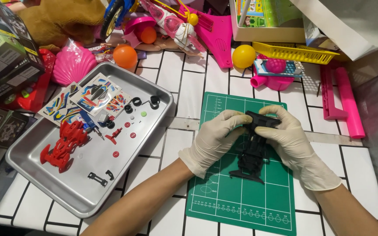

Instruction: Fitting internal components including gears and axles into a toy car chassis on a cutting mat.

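White-tiled surface (pixel 184 87) carries a green cutting mat (pixel 241 201); over it my left hand (pixel 215 137) and right hand (pixel 292 140) both grip a black toy chassis (pixel 253 150) between their fingers.

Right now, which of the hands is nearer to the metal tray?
Left. The left hand is just right of the metal tray; the right hand lies farther right, beyond the black toy chassis.

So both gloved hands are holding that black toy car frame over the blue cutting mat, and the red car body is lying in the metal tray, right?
Not quite: the cutting mat is green, not blue, as the head view shows. The rest holds: the left hand and right hand, both gloved, hold the black toy car frame over it, and the red car body lies in the metal tray.
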